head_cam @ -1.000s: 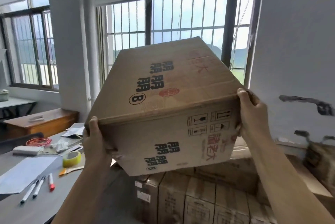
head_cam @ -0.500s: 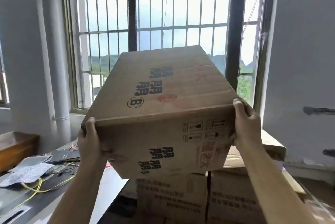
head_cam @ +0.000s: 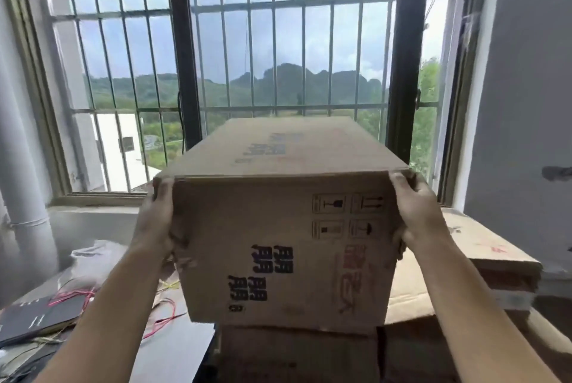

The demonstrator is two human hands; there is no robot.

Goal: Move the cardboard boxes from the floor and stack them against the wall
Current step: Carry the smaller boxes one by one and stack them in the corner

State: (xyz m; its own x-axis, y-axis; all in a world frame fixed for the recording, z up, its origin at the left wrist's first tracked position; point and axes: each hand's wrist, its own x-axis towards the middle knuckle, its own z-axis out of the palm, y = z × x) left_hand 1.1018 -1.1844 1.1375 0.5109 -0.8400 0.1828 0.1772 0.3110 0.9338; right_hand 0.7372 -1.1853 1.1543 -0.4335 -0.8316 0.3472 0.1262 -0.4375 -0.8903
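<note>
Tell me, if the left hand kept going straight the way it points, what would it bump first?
Probably the barred window. The left hand points up and forward along the side of the cardboard box; nothing else shows in between, though depth is unclear.

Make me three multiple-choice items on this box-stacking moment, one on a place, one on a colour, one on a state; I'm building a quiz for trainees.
1. Where is the brown cardboard box with black printed characters?
A. on the floor
B. in front of the barred window, above other cartons
C. on the dark desk

2. What colour are the thin loose wires on the desk at lower left?
A. red
B. blue
C. white

3. How is the box held?
A. by one hand underneath
B. by no hand
C. by the left hand and right hand at its side edges

Answers: B, the barred window rises behind it and the stacked brown cartons lie below; A, the wires look red; C, a hand grips each side.
</note>
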